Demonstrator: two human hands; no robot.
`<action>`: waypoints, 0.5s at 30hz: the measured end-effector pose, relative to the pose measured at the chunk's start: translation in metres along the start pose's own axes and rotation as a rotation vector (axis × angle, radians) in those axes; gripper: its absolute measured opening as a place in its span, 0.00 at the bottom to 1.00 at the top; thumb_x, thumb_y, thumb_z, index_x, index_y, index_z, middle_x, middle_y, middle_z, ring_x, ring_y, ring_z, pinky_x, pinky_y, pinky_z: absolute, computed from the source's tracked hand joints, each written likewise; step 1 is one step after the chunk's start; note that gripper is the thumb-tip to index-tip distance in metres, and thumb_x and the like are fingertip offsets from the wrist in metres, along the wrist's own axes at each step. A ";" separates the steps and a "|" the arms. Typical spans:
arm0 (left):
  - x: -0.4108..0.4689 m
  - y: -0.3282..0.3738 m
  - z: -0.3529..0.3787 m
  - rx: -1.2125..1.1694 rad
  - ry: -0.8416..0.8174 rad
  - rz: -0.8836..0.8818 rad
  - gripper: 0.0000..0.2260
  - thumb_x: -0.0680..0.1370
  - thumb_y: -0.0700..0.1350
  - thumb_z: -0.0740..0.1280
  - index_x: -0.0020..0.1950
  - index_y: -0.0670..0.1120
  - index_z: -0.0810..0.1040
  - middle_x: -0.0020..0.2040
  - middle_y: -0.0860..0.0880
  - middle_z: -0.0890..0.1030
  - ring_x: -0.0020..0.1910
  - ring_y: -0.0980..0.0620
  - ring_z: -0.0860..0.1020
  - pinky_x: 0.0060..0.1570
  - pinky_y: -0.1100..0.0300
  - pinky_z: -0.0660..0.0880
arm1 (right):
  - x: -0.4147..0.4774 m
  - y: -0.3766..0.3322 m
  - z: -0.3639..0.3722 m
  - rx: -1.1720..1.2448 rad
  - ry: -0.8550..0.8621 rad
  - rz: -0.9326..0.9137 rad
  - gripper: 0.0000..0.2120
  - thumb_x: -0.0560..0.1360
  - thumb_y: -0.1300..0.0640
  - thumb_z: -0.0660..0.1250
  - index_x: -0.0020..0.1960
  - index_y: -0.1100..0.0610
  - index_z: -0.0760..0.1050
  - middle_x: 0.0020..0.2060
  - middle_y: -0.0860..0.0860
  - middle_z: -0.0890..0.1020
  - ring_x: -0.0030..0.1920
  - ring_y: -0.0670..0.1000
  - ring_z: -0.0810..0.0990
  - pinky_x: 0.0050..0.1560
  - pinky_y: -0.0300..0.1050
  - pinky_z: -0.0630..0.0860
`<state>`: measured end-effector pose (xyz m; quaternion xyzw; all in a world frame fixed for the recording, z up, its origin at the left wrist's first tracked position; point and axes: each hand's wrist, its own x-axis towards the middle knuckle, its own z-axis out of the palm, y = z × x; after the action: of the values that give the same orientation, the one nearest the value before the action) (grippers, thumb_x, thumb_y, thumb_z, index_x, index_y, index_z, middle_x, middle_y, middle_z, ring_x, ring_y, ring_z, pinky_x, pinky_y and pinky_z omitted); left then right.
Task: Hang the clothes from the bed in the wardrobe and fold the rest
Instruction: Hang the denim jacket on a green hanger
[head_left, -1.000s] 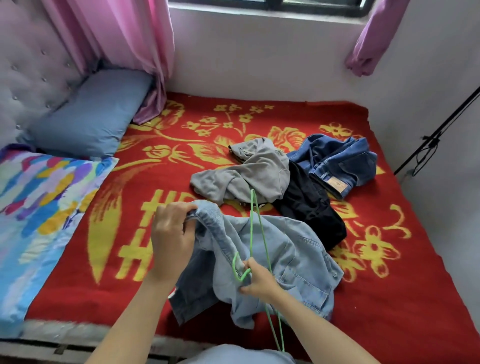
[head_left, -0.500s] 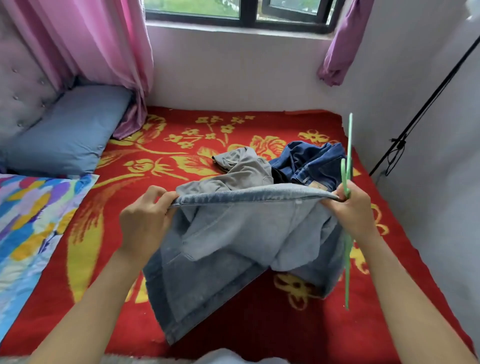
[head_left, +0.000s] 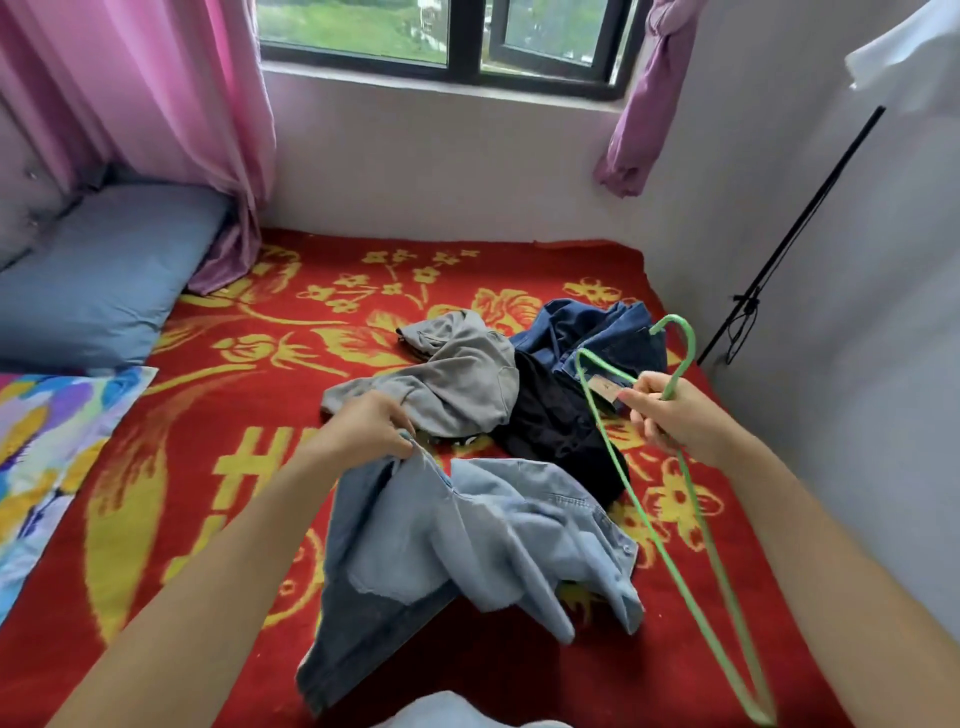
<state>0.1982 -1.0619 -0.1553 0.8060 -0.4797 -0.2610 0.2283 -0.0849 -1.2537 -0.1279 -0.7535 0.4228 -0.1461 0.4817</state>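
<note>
A light blue denim shirt (head_left: 467, 551) lies crumpled on the red and yellow blanket (head_left: 218, 499) in front of me. My left hand (head_left: 363, 428) pinches its upper edge and lifts it a little. My right hand (head_left: 670, 415) grips a green wire hanger (head_left: 670, 525) near its hook, off to the right of the shirt and apart from it. Behind the shirt lie a grey hoodie (head_left: 457, 379), a black garment (head_left: 550, 421) and dark blue jeans (head_left: 597, 332) in a loose pile.
A blue pillow (head_left: 93, 280) and a multicoloured pillow (head_left: 47, 452) sit at the left. Pink curtains (head_left: 156, 104) hang by the window (head_left: 447, 36). A white wall runs close along the right, with a black stand (head_left: 779, 249) leaning against it.
My right hand has let go of the shirt's edge and now holds only the hanger, turned hook up. The shirt has dropped back onto the blanket, held by my left hand alone.
</note>
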 end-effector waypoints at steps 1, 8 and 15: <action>0.001 0.001 0.001 0.024 -0.015 -0.006 0.07 0.67 0.41 0.74 0.42 0.40 0.84 0.32 0.48 0.79 0.29 0.57 0.70 0.27 0.67 0.64 | -0.004 -0.004 -0.001 0.014 -0.041 -0.014 0.06 0.79 0.57 0.62 0.44 0.58 0.70 0.24 0.53 0.74 0.17 0.46 0.64 0.18 0.34 0.60; 0.004 -0.005 0.001 0.280 0.314 0.040 0.06 0.73 0.44 0.70 0.45 0.42 0.82 0.43 0.46 0.81 0.48 0.45 0.78 0.40 0.59 0.67 | -0.030 -0.011 -0.006 0.012 -0.309 -0.104 0.14 0.79 0.64 0.60 0.59 0.50 0.76 0.23 0.50 0.70 0.22 0.46 0.61 0.22 0.35 0.57; 0.000 0.000 0.008 0.273 0.610 0.201 0.08 0.76 0.43 0.69 0.49 0.39 0.81 0.45 0.42 0.82 0.46 0.40 0.79 0.44 0.51 0.72 | -0.030 -0.013 0.007 0.091 -0.381 0.064 0.14 0.77 0.67 0.62 0.51 0.53 0.82 0.20 0.49 0.64 0.20 0.44 0.57 0.20 0.33 0.54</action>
<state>0.1929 -1.0627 -0.1609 0.8186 -0.4970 0.0821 0.2759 -0.0916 -1.2236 -0.1148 -0.7311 0.3407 -0.0047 0.5910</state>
